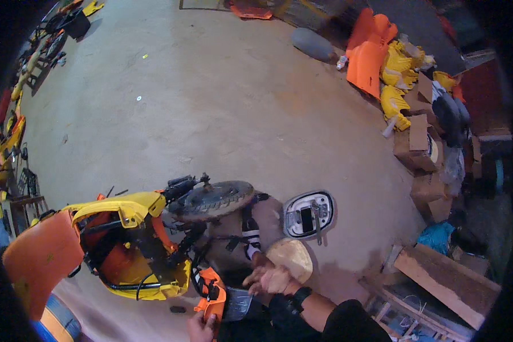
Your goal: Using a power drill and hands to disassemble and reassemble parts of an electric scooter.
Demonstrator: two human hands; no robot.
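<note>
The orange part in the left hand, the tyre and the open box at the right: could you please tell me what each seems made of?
The orange part seems to be moulded plastic, smooth, given its even, bright colour. The tyre looks like matt dark rubber, with visible tread. The open box is probably matt brown cardboard, judging by its folded flaps.

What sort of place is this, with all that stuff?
Probably a repair or assembly workshop: a yellow-and-orange vehicle has frame tubes showing, and loose orange panels and yellow parts sit near cardboard boxes.
</note>
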